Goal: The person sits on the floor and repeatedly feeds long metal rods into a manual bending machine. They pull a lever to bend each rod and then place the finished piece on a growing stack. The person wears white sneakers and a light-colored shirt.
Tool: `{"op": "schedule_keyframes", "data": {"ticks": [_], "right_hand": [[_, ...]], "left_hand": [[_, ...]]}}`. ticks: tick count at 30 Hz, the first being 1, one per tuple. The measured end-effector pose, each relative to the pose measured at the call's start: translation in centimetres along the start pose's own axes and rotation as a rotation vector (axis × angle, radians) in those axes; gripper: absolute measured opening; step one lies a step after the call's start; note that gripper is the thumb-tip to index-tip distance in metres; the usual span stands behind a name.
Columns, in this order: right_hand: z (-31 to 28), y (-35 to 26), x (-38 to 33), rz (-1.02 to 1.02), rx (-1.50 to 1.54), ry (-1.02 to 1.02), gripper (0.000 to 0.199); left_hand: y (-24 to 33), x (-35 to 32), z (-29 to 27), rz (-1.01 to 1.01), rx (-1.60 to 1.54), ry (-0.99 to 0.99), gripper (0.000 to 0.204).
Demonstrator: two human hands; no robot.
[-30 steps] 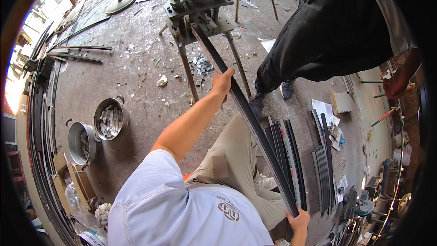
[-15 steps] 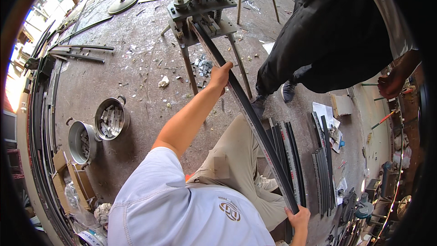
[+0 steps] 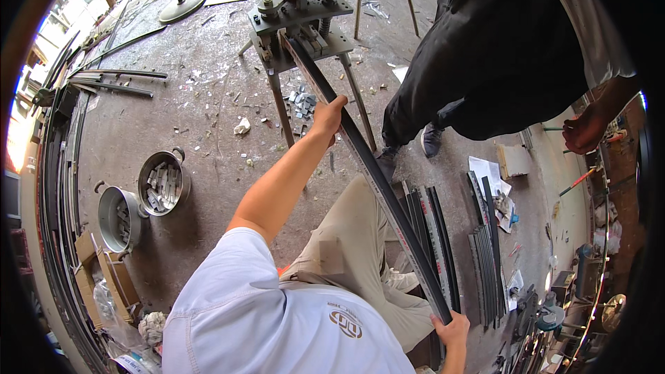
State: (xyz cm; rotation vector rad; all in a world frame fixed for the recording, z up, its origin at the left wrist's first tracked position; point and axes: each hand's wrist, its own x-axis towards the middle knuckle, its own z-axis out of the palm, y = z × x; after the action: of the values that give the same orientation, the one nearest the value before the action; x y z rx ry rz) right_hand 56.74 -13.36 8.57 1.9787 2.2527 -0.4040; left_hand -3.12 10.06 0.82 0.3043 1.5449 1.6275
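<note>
A long dark metal profile bar [image 3: 377, 179] slants from upper left to lower right in front of me. Its far end sits in the gap of a steel punch press [image 3: 299, 24] on thin legs. My left hand [image 3: 328, 118] is wrapped round the bar a short way from the press. Near the bar's lower end, my right hand [image 3: 451, 329] grips it, thumb on top. The underside fingers of both hands are partly hidden by the bar.
Beyond the bar stands another person in dark trousers [image 3: 478, 62], one hand [image 3: 585, 128] hanging at the right. Dark profile bars [image 3: 488, 273] lie in stacks on the right. Two metal pots [image 3: 164, 181] with small cut pieces stand at left. Metal offcuts [image 3: 302, 102] litter the floor under the press.
The whole view has shifted slightly, so things appear a little further left. Both hands keep their hold on the bar, and its end stays in the press.
</note>
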Motion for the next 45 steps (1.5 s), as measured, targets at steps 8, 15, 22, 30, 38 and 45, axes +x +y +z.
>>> {"op": "schedule_keyframes", "data": {"ticks": [8,15,22,30,38,45], "right_hand": [[1.2,0.2,0.0,-0.009,-0.023,0.030,0.053],[0.5,-1.3,0.1,0.006,0.008,0.012,0.054],[0.8,-0.7,0.1,0.027,0.026,-0.006,0.049],[0.3,-1.3,0.1,0.035,0.018,-0.013,0.049],[1.6,1.1,0.5,0.032,-0.008,-0.013,0.052],[2.3,2.2,0.0,-0.114,-0.116,0.060,0.059]], "left_hand": [[-0.9,0.8,-0.1,0.004,0.017,0.010,0.039],[0.4,-0.8,0.2,0.026,0.015,0.038,0.036],[-0.8,0.5,-0.1,0.046,0.009,0.012,0.037],[-0.9,0.4,0.5,0.082,0.011,0.021,0.037],[1.4,-2.1,-0.1,-0.003,-0.046,-0.015,0.033],[-0.7,0.2,0.0,0.030,0.037,0.009,0.039]]}}
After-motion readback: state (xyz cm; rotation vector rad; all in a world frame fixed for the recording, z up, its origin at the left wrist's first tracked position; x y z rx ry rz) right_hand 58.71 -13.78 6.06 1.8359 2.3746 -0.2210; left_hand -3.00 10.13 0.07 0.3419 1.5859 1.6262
